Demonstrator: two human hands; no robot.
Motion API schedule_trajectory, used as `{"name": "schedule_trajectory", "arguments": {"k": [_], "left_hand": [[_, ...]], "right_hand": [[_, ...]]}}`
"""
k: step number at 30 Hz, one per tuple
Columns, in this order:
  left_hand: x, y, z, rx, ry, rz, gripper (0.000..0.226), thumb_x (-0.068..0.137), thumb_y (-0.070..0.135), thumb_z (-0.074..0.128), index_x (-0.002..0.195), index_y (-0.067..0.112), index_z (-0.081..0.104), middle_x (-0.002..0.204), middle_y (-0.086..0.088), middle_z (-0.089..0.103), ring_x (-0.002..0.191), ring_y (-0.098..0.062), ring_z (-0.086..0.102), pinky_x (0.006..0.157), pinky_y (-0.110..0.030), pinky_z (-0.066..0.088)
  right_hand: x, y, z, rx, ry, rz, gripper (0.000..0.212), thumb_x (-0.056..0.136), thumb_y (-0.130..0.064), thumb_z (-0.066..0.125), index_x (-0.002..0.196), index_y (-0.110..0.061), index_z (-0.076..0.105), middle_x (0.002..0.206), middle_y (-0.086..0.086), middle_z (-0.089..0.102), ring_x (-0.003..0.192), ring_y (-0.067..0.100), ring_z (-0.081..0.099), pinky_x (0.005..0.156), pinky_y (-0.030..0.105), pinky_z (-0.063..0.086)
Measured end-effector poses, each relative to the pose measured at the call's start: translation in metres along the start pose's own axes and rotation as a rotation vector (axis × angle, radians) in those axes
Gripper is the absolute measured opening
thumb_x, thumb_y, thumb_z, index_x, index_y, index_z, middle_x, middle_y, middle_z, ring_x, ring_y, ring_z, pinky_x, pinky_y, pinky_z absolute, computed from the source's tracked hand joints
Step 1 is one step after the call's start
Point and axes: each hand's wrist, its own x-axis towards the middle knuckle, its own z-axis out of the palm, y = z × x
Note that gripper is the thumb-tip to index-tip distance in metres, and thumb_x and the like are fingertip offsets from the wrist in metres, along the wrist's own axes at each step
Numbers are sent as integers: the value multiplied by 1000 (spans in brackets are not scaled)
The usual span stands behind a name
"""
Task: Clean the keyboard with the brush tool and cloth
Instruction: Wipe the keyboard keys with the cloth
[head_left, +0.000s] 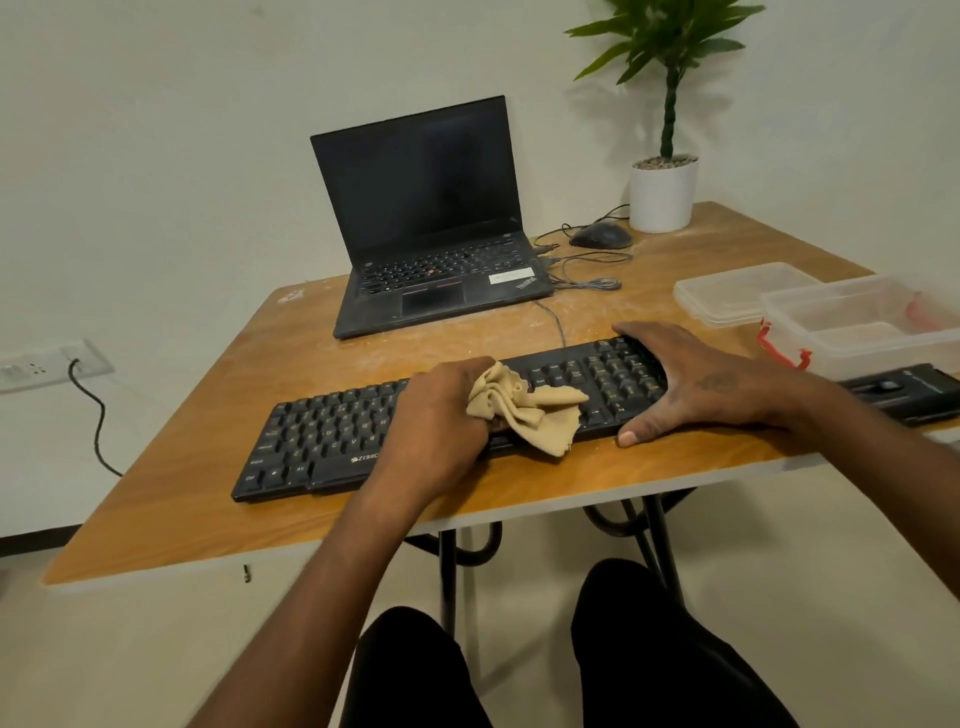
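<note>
On the wooden worktop (218, 395), near its front edge, lies the black full-size keyboard (322, 431), set at a slant with its right end farther from the person. The left hand (441, 415) rests over the middle of the keys, its grip closed around a crumpled beige cloth (524, 405), which spills out to the right of the fist and lies on the keys. The right hand (691, 379) spans the keyboard's right end across the number pad, fingers curled over the far edge and thumb at the near edge, so this grip is clamped on the keyboard itself.

Behind the keyboard stands an open black laptop (431, 223) with a dark screen. To its right lie a black computer mouse (600, 236) and a loose grey cable (587, 283), and beyond them a white pot with a green plant (664, 192). At the worktop's right side sit a clear plastic lid (737, 293) and a clear plastic box with red clips (857, 327); just in front of the box lies a flat black object (909, 395) that I cannot identify.
</note>
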Motion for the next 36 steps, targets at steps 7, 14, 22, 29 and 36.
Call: {"name": "schedule_trajectory", "arguments": {"k": [7, 14, 22, 29, 36], "left_hand": [[50, -12, 11, 99, 176, -67, 27, 92, -2, 69, 110, 17, 76, 100, 0, 78, 93, -16, 69, 79, -31, 56], [40, -17, 1, 55, 150, -66, 26, 90, -1, 72, 89, 24, 70, 84, 8, 71, 83, -12, 65, 63, -17, 41], [-9, -21, -11, -18, 56, -52, 28, 92, -1, 71, 89, 27, 71, 84, 16, 72, 82, 2, 64, 67, -12, 49], [53, -42, -6, 74, 215, -124, 21, 93, -2, 67, 95, 17, 76, 89, 3, 76, 85, -14, 67, 74, -33, 52], [14, -43, -18, -46, 167, -90, 30, 93, -2, 70, 87, 27, 70, 77, 14, 70, 76, -1, 64, 61, -13, 45]], "right_hand": [[-1, 0, -1, -4, -14, -1, 133, 52, -71, 86, 156, -39, 8, 155, -18, 18, 135, 6, 25, 115, 37, 30], [-1, -2, 0, -7, 2, -22, 127, 60, -61, 88, 156, -36, 10, 151, -19, 20, 131, 3, 25, 110, 29, 28], [2, 0, 0, -24, 11, -23, 133, 47, -78, 83, 152, -42, 11, 137, -28, 20, 127, 0, 25, 107, 27, 27], [1, 0, 2, 4, -19, -19, 131, 49, -74, 86, 151, -44, 10, 135, -29, 21, 125, 0, 28, 103, 23, 29], [3, 3, 1, -11, -2, -24, 132, 49, -76, 86, 152, -44, 8, 138, -30, 19, 128, -1, 25, 107, 24, 28]]}}
